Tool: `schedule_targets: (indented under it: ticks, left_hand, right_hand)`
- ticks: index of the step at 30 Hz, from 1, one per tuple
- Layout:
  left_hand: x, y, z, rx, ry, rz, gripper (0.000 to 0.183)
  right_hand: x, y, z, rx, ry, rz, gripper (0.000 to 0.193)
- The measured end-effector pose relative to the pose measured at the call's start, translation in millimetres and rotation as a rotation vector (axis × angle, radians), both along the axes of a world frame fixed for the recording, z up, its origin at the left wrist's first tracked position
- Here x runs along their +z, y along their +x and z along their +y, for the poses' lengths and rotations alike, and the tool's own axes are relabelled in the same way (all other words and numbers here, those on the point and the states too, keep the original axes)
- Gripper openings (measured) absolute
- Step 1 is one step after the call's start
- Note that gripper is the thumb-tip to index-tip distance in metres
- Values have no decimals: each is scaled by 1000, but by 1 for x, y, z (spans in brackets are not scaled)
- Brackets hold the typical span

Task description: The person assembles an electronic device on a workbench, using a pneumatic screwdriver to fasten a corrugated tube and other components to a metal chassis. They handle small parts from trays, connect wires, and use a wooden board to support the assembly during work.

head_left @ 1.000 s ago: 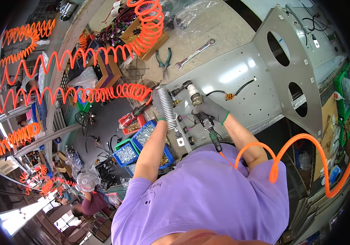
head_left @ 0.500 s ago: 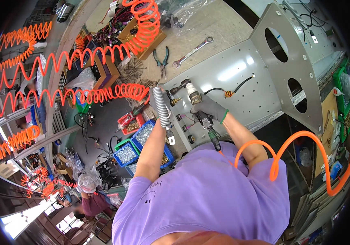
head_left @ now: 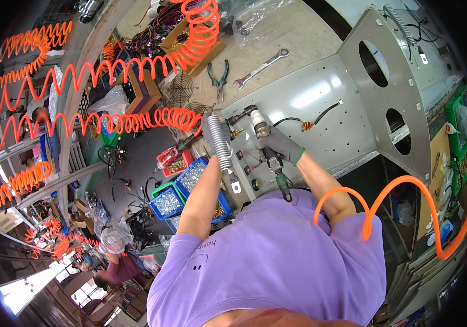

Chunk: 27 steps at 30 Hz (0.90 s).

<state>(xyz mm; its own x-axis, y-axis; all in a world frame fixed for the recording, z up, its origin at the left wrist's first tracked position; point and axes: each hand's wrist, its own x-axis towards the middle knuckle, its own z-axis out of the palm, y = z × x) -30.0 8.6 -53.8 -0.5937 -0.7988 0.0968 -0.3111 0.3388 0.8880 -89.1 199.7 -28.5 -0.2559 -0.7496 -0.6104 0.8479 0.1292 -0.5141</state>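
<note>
I work in an assembly workshop: coiled orange hoses [head_left: 190,121] stretch across my left, a wrench [head_left: 260,69] and pliers [head_left: 218,83] lie on the table [head_left: 301,32] beyond the far edge of a grey metal panel [head_left: 348,120], and blue bins [head_left: 172,213] hold small metal parts [head_left: 166,202].

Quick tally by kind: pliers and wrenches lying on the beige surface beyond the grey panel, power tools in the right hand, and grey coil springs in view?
Pliers: 1
Wrench: 1
Power tool in the right hand: 1
Grey coil springs: 2 (near one, far one)
Total: 5
</note>
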Motion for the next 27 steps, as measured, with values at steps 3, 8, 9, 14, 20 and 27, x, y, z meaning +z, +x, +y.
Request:
schedule_targets:
  ticks: [3,8,9,14,20,27]
  left_hand:
    - [-4,1,1,15,-142,-19,30]
    - [-16,5,-7,-37,-13,70,33]
    - [-19,6,-8,-27,63,98,33]
    - [-45,14,-21,-48,96,145,36]
    - [-46,16,-19,-63,-47,85,40]
    - [-13,8,-2,-64,-148,13,37]
  right_hand:
    - [-7,2,0,5,-20,-40,21]
    - [-14,7,-3,-53,-42,-32,19]
    - [-11,6,-3,-56,-50,-40,19]
    - [-5,0,1,15,-17,-71,20]
    - [-8,6,-2,-58,-27,-48,20]
    - [-11,1,2,24,-1,-74,19]
